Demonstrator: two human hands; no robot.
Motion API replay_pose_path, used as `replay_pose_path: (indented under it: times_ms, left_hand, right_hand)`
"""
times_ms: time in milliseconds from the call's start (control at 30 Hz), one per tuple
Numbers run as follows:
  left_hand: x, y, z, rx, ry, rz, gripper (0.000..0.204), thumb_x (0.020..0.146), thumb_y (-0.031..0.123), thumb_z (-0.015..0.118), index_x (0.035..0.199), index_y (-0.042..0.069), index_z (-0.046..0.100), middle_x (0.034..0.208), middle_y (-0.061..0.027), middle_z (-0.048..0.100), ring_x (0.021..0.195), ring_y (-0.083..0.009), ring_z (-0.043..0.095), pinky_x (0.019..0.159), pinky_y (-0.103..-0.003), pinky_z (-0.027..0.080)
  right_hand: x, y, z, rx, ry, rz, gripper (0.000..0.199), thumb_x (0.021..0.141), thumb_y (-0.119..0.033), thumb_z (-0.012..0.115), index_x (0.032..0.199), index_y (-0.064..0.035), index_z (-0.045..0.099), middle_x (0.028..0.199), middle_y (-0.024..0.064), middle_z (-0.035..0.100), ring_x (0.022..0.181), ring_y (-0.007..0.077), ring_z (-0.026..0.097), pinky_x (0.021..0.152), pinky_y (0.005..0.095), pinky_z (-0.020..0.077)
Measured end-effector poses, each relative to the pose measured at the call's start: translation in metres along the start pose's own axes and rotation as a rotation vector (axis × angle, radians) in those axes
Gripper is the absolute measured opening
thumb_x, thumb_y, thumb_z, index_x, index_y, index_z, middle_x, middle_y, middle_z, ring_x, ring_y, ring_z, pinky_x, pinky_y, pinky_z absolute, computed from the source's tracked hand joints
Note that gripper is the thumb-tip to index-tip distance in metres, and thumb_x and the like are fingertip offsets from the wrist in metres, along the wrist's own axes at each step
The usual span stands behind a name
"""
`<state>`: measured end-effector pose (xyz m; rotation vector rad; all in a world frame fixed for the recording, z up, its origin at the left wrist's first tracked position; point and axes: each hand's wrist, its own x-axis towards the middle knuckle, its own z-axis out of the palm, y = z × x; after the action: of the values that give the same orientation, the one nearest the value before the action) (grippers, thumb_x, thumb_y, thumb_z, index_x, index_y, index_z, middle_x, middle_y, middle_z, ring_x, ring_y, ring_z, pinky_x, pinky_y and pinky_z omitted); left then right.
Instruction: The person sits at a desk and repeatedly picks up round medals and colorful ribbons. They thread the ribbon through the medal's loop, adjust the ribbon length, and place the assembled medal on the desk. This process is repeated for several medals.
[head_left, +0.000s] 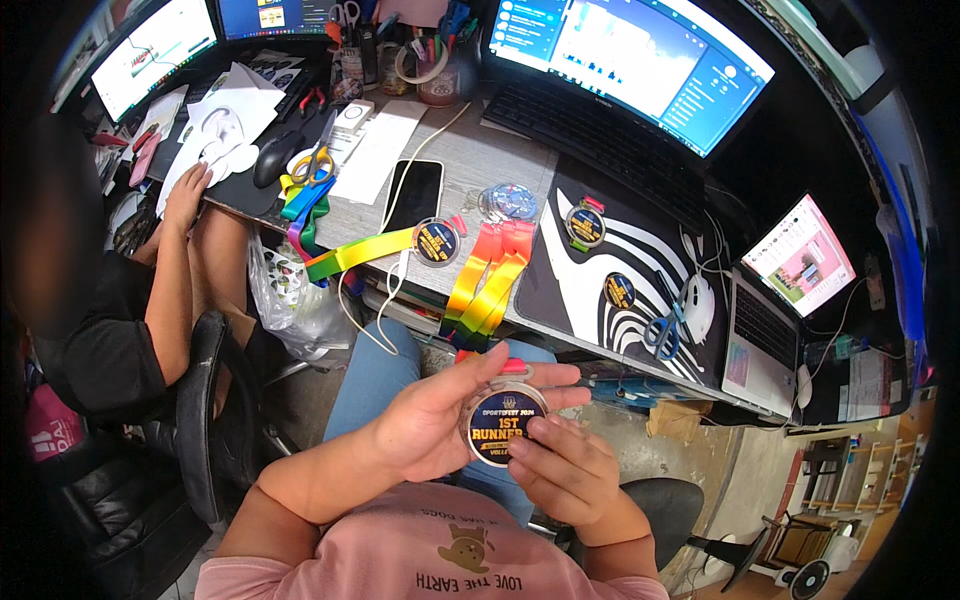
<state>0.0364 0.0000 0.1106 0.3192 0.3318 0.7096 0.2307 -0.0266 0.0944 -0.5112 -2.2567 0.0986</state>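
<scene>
Between fingers (547, 438), round medal (497, 425), printed side showing, loop (522, 377) toward desk (465, 168)

The right hand (572, 474) partly covers the round navy-and-gold medal (496, 414); the top edge crops the black-framed monitor (640, 65).

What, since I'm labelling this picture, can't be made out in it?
- Head view: the back of the held medal, hidden by its own front.
- Head view: the lower right of that medal's face, covered by the right hand.
- Head view: part of the left hand, behind the medal.
- Head view: the top of the second screen from the left, cut off by the upper edge.
</scene>
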Motion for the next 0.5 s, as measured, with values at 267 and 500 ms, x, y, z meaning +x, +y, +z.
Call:
replay_pose_path:
  times_ms: [267,500]
  left_hand:
    - [-0.0002,-0.0021,-0.0001,-0.037,0.006,-0.015,0.068,0.103,0.049,0.028,0.142,-0.006,0.036,0.146,-0.0296,0.037,0.128,-0.0323,0.049,0.107,-0.04,0.041]
    - [-0.0009,-0.0006,-0.0013,-0.074,-0.044,-0.01,0.065,0.105,0.046,0.026,0.143,-0.007,0.036,0.143,-0.0224,0.045,0.132,-0.0263,0.046,0.108,-0.035,0.039]
  right_hand:
    - [-0.0051,-0.0026,-0.0015,0.03,-0.005,-0.002,0.02,0.073,-0.005,0.075,0.091,-0.0048,0.067,0.114,0.011,0.067,0.112,0.0291,0.062,0.099,0.0413,0.0508]
    - [-0.0048,-0.0014,0.002,0.005,0.016,0.007,0.02,0.073,-0.005,0.076,0.09,-0.005,0.066,0.113,0.0103,0.068,0.111,0.0292,0.063,0.098,0.0414,0.051]
